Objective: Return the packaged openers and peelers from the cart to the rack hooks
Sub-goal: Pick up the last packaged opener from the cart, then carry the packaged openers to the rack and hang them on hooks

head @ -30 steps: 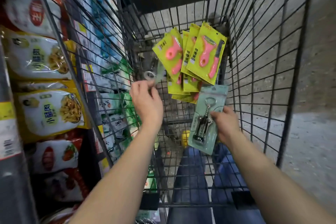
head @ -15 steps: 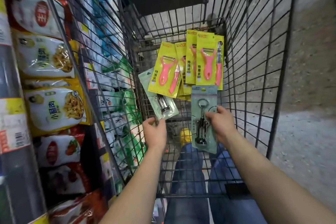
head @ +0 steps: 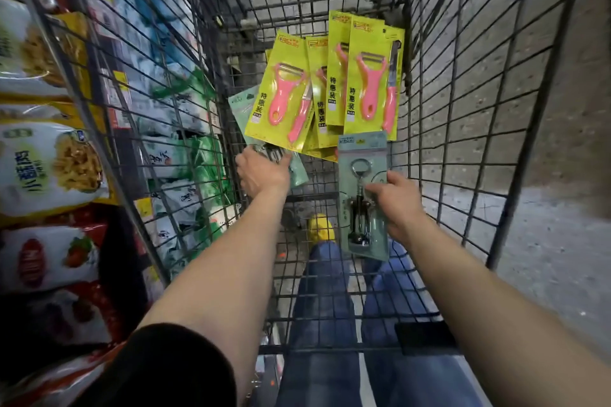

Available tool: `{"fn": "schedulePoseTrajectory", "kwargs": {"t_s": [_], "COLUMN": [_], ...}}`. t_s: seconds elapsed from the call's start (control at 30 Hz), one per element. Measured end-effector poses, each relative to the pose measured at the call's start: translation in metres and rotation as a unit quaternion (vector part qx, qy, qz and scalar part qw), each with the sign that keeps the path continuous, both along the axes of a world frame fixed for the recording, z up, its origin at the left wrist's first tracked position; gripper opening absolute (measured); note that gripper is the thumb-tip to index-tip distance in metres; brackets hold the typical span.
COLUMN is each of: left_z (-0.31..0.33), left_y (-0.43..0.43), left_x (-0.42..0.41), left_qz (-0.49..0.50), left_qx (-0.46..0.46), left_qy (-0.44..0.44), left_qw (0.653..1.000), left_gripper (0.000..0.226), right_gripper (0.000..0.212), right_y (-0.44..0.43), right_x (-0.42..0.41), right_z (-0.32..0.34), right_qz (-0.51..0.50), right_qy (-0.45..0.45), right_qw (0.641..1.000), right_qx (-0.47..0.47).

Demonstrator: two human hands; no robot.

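Note:
Inside the wire cart (head: pixel 469 116), several yellow peeler packs (head: pixel 370 86) with pink peelers lean against the far end. My right hand (head: pixel 395 201) grips a pale green opener pack (head: pixel 363 195) holding a metal corkscrew opener, upright above the cart floor. My left hand (head: pixel 263 172) reaches to a second pale green opener pack (head: pixel 243 106) that lies partly under the front yellow peeler pack (head: pixel 281 92); the fingers close on its lower part, mostly hidden by the hand.
Shelves of bagged snacks (head: pixel 49 168) and green packets (head: pixel 185 158) stand left of the cart's wire side. Grey concrete floor (head: pixel 545 208) lies to the right. My blue-jeaned legs and a yellow shoe (head: pixel 320 228) show through the cart bottom.
My left hand dropped from the cart's left side and reached forward onto the second opener pack. My right hand kept its opener pack almost still. The view tilted downward.

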State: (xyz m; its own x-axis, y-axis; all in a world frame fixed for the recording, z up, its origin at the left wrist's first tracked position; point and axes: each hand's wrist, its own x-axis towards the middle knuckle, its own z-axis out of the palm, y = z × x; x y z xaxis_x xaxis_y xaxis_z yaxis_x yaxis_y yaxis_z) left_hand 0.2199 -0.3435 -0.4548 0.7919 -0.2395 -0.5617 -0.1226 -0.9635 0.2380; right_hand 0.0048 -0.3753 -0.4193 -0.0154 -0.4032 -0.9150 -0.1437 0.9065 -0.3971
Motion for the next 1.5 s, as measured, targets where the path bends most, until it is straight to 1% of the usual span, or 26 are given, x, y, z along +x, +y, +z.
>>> {"fn": "schedulePoseTrajectory", "kwargs": {"t_s": [0.07,0.1,0.2,0.27,0.33,0.37,0.4,0.47,0.5,0.57,0.63,0.67,0.7,0.73,0.77,0.8,0.9,0.93,1.0,1.07,1.1,1.17,1.27,1.37,1.43,1.5], "left_z": [-0.001,-0.001,0.004,0.007,0.011,0.013,0.016,0.029,0.037,0.057,0.085,0.102,0.121,0.138,0.161,0.182,0.233,0.251,0.287,0.314,0.328,0.353,0.384,0.412,0.428,0.436], "left_y": [0.003,0.004,0.004,0.008,0.015,0.02,0.026,0.04,0.047,0.065,0.083,0.09,0.096,0.102,0.105,0.108,0.119,0.122,0.127,0.131,0.133,0.142,0.162,0.19,0.211,0.237], "left_x": [0.001,0.002,0.004,0.003,0.001,0.0,-0.001,-0.004,-0.005,-0.01,-0.016,-0.019,-0.022,-0.023,-0.024,-0.025,-0.025,-0.025,-0.025,-0.03,-0.037,-0.052,-0.087,-0.132,-0.163,-0.191], "left_qz": [-0.016,-0.011,-0.017,-0.021,-0.003,0.011,0.029,0.067,0.087,0.119,0.12,0.118,0.113,0.102,0.087,0.075,0.031,0.021,0.012,-0.009,-0.02,-0.019,0.017,0.082,0.135,0.19], "left_qx": [0.011,0.014,0.03,0.047,0.033,0.014,-0.005,-0.034,-0.052,-0.083,-0.099,-0.111,-0.121,-0.127,-0.134,-0.137,-0.155,-0.168,-0.184,-0.192,-0.198,-0.221,-0.273,-0.336,-0.37,-0.394], "left_qy": [-0.006,0.0,0.026,0.065,0.109,0.124,0.134,0.148,0.163,0.203,0.231,0.241,0.249,0.257,0.26,0.256,0.238,0.239,0.223,0.199,0.184,0.149,0.103,0.055,0.026,0.01], "left_qw": [1.0,1.0,0.999,0.997,0.994,0.992,0.991,0.986,0.981,0.968,0.96,0.957,0.954,0.953,0.952,0.954,0.958,0.956,0.957,0.961,0.963,0.964,0.956,0.937,0.919,0.899], "left_gripper": [0.089,0.091,0.098,0.104,0.096,0.087,0.077,0.06,0.055,0.05,0.045,0.047,0.058,0.077,0.09,0.09,0.063,0.06,0.078,0.101,0.104,0.096,0.075,0.058,0.053,0.052], "right_gripper": [0.038,0.033,0.039,0.046,0.07,0.075,0.069,0.03,0.02,0.017,0.015,0.015,0.017,0.022,0.025,0.024,0.017,0.013,0.008,0.012,0.014,0.013,0.016,0.012,0.016,0.014], "right_y": [0.0,0.001,0.003,0.002,0.001,0.0,-0.002,-0.006,-0.008,-0.01,-0.012,-0.012,-0.013,-0.013,-0.014,-0.015,-0.015,-0.015,-0.015,-0.013,-0.012,-0.008,-0.004,0.007,0.02,0.037], "right_x": [0.001,0.001,0.001,0.001,-0.001,-0.001,0.0,0.003,0.003,0.006,0.006,0.006,0.006,0.006,0.005,0.004,-0.001,-0.003,-0.005,-0.008,-0.011,-0.017,-0.031,-0.045,-0.054,-0.062], "right_z": [0.004,0.005,0.009,0.011,0.007,0.01,0.018,0.035,0.041,0.056,0.074,0.085,0.098,0.111,0.127,0.145,0.197,0.212,0.242,0.269,0.282,0.301,0.326,0.353,0.37,0.381], "right_qz": [0.013,0.019,0.021,0.034,0.041,0.051,0.054,0.064,0.069,0.078,0.096,0.112,0.13,0.148,0.165,0.175,0.179,0.174,0.169,0.171,0.181,0.2,0.222,0.252,0.274,0.304], "right_qy": [-0.006,0.001,0.007,-0.002,-0.007,-0.007,-0.01,-0.01,-0.012,-0.011,-0.014,-0.012,-0.009,-0.006,-0.006,-0.011,-0.027,-0.043,-0.074,-0.099,-0.109,-0.128,-0.169,-0.202,-0.224,-0.243], "right_qw": [1.0,1.0,1.0,0.999,0.999,0.999,0.998,0.998,0.998,0.997,0.995,0.993,0.99,0.987,0.983,0.98,0.977,0.976,0.974,0.97,0.966,0.957,0.945,0.929,0.917,0.904], "right_qx": [0.001,0.003,0.007,0.006,0.003,0.0,-0.002,-0.002,-0.002,-0.021,-0.038,-0.044,-0.048,-0.062,-0.078,-0.093,-0.115,-0.122,-0.134,-0.144,-0.149,-0.166,-0.172,-0.18,-0.183,-0.18]}}
